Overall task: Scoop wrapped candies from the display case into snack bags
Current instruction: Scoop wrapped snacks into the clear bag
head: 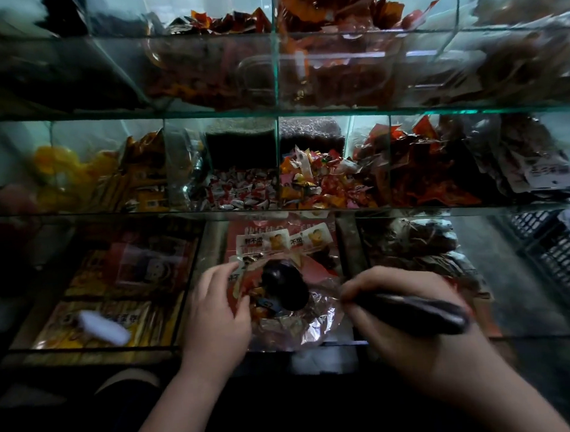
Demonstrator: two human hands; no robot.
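My right hand (399,312) grips the black handle of a dark scoop (284,287), whose bowl sits over the mouth of a clear snack bag (304,328) at the lower front of the glass display case. A few wrapped candies (255,294) lie under the scoop inside the bag. My left hand (212,310) holds the bag's left edge, fingers curled over the plastic. Behind, on the middle shelf, two bins hold loose wrapped candies: red-and-white ones (242,191) and mixed orange, yellow and red ones (321,180).
Glass dividers (278,162) split the shelves into bins of packaged snacks. The bottom row holds flat snack packets (288,239), a white object (103,327) in the left bin, and dark packets (418,241) on the right. A black plastic crate (559,249) stands far right.
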